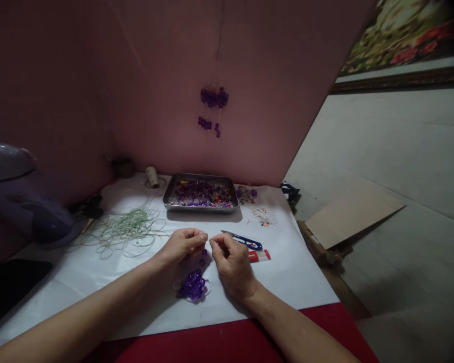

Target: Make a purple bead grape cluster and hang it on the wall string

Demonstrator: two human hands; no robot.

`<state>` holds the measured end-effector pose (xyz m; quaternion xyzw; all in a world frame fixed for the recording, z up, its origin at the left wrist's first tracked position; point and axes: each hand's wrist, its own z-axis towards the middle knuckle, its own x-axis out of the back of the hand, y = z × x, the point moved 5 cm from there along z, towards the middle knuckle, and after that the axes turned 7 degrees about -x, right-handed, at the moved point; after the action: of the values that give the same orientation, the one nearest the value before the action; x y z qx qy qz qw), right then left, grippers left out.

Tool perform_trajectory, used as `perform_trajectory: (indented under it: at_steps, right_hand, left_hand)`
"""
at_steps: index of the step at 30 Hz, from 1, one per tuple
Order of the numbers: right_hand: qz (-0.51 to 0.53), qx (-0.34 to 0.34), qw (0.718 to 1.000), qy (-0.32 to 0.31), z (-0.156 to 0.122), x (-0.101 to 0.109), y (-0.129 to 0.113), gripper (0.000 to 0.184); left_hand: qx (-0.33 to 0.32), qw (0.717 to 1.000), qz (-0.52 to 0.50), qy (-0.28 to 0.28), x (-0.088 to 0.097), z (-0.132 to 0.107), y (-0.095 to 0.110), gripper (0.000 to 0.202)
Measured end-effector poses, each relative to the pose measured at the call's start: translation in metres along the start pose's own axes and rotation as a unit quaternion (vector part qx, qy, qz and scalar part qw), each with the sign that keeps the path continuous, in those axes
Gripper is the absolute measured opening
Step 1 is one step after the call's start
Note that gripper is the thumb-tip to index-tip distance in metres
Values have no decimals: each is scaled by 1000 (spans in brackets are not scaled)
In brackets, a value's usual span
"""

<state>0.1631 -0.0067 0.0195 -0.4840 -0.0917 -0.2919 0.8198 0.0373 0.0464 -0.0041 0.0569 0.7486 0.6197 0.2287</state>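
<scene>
My left hand (184,246) is closed in a pinch at the middle of the table, its fingertips close to those of my right hand (230,259). The right hand is pinched too. What sits between the fingertips is too small to make out. A few loose-looking purple beads (202,261) hang or lie just below the left fingers. Under them, a cluster of purple beads (194,286) rests on the white sheet. Right behind my right hand lie blue thread snips (245,241) and a red and white small case (259,256).
A metal tray (201,208) of mixed beads stands at the back, with more beads (263,217) to its right. Tangled pale green cord (130,227) and a thread spool (152,177) are on the left. Purple bead pieces (214,97) hang against the pink wall.
</scene>
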Motion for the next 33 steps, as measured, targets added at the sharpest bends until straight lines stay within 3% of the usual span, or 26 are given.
perform_trajectory:
  at_steps: [3, 7, 12, 18, 23, 33]
  right_hand:
    - [-2, -7, 1000, 8, 0, 1, -1, 17]
    - [-8, -13, 1000, 23, -1, 3, -1, 17]
    - [-10, -8, 1000, 20, -2, 3, -1, 18]
    - [-21, 22, 999, 19, -4, 4, -5, 15]
    - [-9, 14, 1000, 13, -4, 4, -3, 14]
    - [-29, 24, 999, -1, -5, 1, -3, 16]
  left_hand:
    - [14, 999, -51, -12, 0, 1, 0, 32]
    - [5, 994, -107, -7, 2, 0, 6, 11]
    - [1, 991, -128, -29, 1, -1, 6, 7]
    - [49, 990, -125, -37, 0, -5, -4, 14]
    - [39, 989, -114, -81, -6, -7, -3, 17]
    - [14, 990, -121, -72, -11, -8, 2, 14]
